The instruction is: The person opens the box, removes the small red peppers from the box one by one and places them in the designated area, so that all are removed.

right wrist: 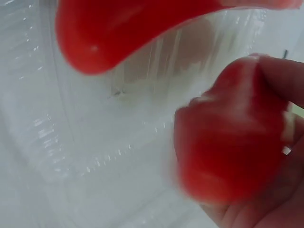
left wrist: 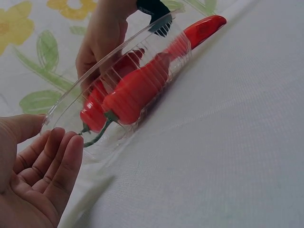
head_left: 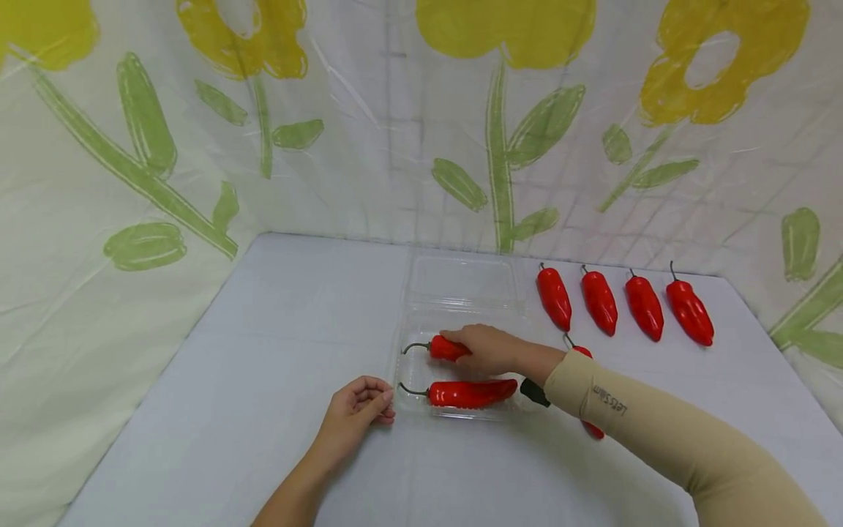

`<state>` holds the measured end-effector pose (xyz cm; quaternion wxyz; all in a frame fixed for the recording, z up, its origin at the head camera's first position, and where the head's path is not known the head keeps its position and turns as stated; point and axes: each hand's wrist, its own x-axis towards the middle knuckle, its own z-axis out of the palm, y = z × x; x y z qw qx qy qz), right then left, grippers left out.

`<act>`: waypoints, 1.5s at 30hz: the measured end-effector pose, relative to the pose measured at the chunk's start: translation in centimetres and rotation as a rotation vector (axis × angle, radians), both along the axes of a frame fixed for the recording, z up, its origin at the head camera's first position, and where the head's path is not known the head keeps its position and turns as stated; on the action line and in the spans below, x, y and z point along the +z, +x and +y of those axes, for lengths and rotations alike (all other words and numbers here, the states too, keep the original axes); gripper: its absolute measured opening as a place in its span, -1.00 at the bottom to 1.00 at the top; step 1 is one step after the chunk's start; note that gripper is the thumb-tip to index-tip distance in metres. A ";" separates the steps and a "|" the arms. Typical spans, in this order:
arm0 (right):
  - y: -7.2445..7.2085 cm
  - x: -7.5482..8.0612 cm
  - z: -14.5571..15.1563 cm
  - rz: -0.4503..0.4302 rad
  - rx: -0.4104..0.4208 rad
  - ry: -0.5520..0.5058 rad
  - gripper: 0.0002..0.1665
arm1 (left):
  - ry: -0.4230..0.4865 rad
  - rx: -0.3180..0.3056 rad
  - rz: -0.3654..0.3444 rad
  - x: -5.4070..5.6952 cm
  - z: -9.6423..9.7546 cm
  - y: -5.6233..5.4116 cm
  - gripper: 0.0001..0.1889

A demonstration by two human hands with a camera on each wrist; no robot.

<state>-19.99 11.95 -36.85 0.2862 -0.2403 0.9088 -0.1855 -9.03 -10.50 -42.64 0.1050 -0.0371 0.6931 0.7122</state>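
Note:
A clear plastic clamshell box (head_left: 415, 373) lies with its lid (head_left: 464, 282) folded back. My right hand (head_left: 487, 349) grips a red pepper (head_left: 446, 348) over the far half of the base, its stem pointing left. In the right wrist view, thumb and fingers wrap around that pepper (right wrist: 232, 137). A second red pepper (head_left: 470, 394) lies in the near half of the base, stem also to the left. At the box's left edge, my left hand (head_left: 358, 406) pinches the rim; the left wrist view shows its thumb (left wrist: 31, 127) and fingertips there.
Several red peppers (head_left: 599, 301) stand in a row at the back right of the white table (head_left: 296, 315). Another pepper (head_left: 595, 430) is partly hidden beneath the right sleeve (head_left: 632, 410). A flower-patterned curtain (head_left: 369, 146) hangs behind the table.

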 end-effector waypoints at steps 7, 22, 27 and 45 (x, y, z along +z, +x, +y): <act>0.1 0.4 0.5 0.005 0.009 -0.083 -0.34 | 0.002 0.003 -0.003 0.0 0.0 0.0 -0.75; 0.6 1.8 2.8 0.024 -0.019 -0.201 -0.42 | 0.011 0.012 -0.001 0.1 0.2 0.1 -0.75; 0.8 1.8 3.7 -0.001 -0.065 -0.207 -0.37 | 0.007 0.023 -0.017 0.0 0.2 0.0 -0.77; 2.0 3.1 6.4 -0.017 -0.151 -0.312 -0.30 | 0.003 0.038 -0.022 -0.1 0.3 0.0 -0.79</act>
